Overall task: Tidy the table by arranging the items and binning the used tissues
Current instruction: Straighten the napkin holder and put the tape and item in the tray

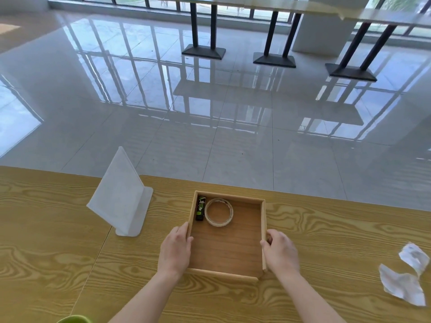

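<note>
A shallow wooden tray (227, 275) sits on the wooden table (58, 241) in front of me. My left hand (175, 249) grips its left wall and my right hand (281, 251) grips its right wall. Inside the tray, at the far left corner, lie a black and green glue stick (200, 208) and a roll of tape (218, 212). Two crumpled white tissues lie at the table's right side: one (414, 256) farther away, one (400, 286) closer to me.
A white acrylic sign stand (121, 199) stands left of the tray. A green rim (74, 319) shows at the bottom edge. Beyond the table's far edge lies glossy tiled floor with black table bases (204, 51).
</note>
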### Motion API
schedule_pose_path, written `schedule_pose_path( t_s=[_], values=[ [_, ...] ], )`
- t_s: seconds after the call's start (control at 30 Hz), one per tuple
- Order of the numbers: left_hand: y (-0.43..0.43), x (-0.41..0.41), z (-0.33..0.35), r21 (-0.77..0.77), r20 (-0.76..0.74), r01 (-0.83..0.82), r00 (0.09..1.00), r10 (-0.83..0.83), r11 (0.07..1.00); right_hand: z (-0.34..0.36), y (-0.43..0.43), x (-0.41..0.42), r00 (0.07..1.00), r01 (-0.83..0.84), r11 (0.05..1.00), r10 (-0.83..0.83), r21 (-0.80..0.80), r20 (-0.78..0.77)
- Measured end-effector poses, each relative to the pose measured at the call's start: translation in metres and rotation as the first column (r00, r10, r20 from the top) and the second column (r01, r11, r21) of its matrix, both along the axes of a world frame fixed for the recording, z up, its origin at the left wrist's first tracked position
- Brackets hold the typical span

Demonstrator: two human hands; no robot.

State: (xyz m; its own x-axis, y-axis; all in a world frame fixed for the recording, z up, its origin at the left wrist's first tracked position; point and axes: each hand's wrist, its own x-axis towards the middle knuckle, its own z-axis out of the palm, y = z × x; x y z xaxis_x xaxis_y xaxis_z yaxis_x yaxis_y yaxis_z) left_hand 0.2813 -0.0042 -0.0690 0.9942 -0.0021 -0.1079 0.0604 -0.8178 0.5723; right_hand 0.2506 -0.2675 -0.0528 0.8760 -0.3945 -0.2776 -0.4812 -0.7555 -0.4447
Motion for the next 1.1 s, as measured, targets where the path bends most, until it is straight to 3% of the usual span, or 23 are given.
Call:
schedule_pose_path(
  t_s=[0.33,1.1],
  values=[
    [0.053,0.017,0.007,0.070,0.022,-0.097,0.995,0.095,0.993,-0.004,0.058,0.022,0.997,-0.044,0.996,0.040,0.073,0.059],
    [0.095,0.037,0.001,0.074,0.021,-0.158,0.987,0.157,0.985,-0.004,0.098,0.054,0.991,-0.110,0.993,0.107,0.037,0.086]
  ],
)
